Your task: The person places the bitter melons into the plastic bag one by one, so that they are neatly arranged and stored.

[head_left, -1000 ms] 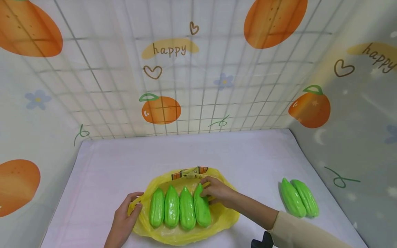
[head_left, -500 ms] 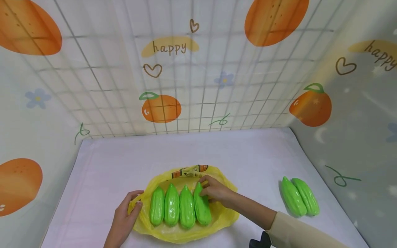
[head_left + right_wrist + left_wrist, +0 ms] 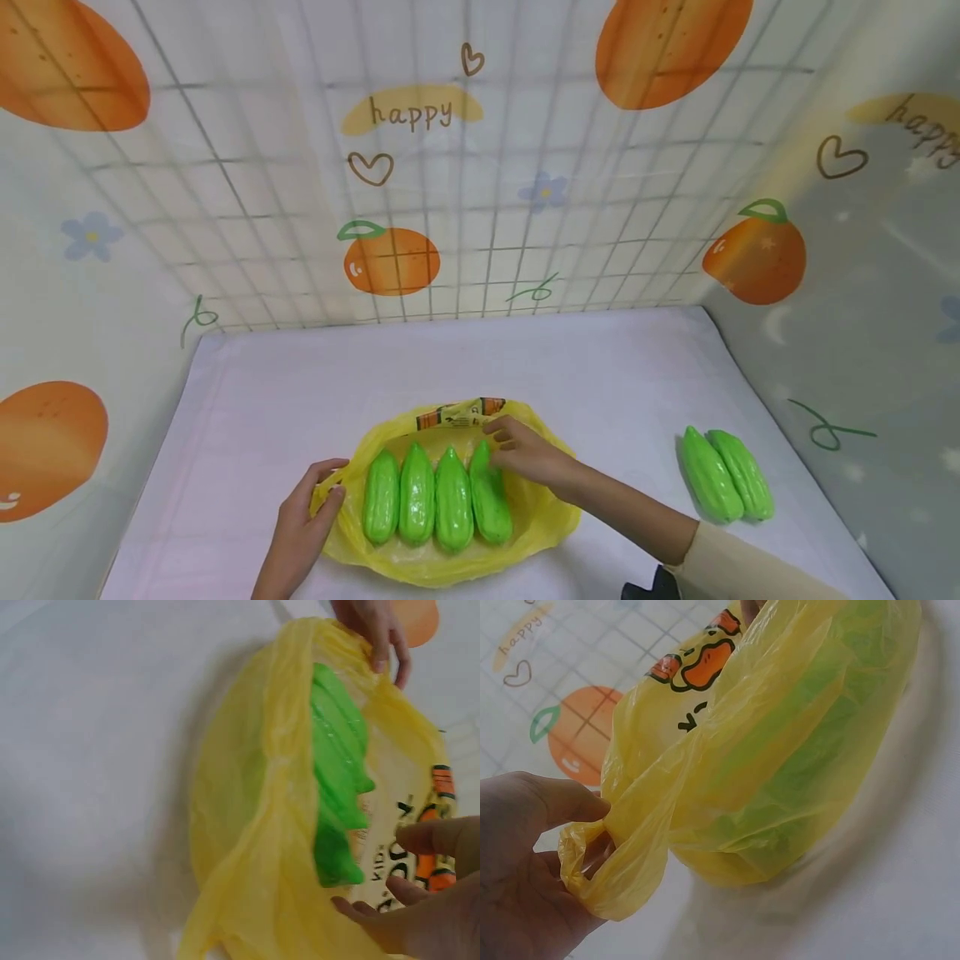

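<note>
A yellow plastic bag point(image 3: 408, 573) lies spread with its mouth toward me. Inside, several glossy green fruit-like pieces point(image 3: 453, 500) with pointed tips lie side by side in a row. My left hand point(image 3: 300, 521) pinches the bag's handle at the left rim; the left wrist view shows thumb and fingers around the gathered plastic point(image 3: 622, 877). Over the rightmost green piece point(image 3: 491, 504), near its tip, is my right hand point(image 3: 528, 450). The right wrist view shows that hand point(image 3: 442, 892) with thumb and fingers apart, nothing between them.
Two more green pieces point(image 3: 723, 475) lie together at the right side of the white table point(image 3: 615, 375). Printed cloth walls point(image 3: 480, 192) enclose the back and both sides. A dark object point(image 3: 652, 583) shows by the right sleeve at the bottom edge.
My right hand has let go of the rightmost green piece and lifted slightly off it. That piece stays in the row. The left hand keeps its hold on the bag.
</note>
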Demonstrator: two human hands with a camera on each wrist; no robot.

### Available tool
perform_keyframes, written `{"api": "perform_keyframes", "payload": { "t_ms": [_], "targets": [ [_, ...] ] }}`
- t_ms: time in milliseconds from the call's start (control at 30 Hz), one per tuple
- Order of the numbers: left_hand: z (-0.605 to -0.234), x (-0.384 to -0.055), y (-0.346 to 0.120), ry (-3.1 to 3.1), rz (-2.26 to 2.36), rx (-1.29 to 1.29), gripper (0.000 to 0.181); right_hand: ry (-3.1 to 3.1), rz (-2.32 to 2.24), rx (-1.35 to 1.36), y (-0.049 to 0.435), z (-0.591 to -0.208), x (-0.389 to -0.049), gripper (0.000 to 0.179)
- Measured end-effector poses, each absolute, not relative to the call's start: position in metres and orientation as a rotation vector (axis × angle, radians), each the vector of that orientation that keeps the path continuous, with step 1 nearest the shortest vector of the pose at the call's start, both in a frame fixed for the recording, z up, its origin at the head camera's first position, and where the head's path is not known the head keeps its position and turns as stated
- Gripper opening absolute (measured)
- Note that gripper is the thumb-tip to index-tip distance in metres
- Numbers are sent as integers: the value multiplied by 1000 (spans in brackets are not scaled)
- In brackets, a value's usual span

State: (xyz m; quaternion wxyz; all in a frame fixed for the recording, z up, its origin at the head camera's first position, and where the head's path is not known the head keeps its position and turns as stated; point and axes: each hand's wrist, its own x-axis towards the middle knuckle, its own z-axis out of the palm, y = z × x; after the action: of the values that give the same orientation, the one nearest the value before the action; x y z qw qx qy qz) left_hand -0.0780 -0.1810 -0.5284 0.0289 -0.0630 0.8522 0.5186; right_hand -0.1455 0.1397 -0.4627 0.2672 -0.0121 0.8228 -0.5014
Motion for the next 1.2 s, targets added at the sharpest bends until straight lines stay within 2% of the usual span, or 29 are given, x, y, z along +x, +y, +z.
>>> {"api": "perform_keyframes", "payload": {
  "t_ms": [367,633,1000,1200],
  "targets": [
    [-528,-78,-182,2647,1608,-177,31,2071,-1524,-180,187,-435,-147,43],
    [-530,-78,-183,2632,1616,-175,31,2133,-1609,23,237,-427,-147,42],
    [-529,-78,-181,2609,1620,-180,32,2453,-1287,109,327,-438,-145,40],
    [-529,-79,-180,2604,1619,-173,32,2496,-1167,193,361,-444,-152,43]
  ]
}}
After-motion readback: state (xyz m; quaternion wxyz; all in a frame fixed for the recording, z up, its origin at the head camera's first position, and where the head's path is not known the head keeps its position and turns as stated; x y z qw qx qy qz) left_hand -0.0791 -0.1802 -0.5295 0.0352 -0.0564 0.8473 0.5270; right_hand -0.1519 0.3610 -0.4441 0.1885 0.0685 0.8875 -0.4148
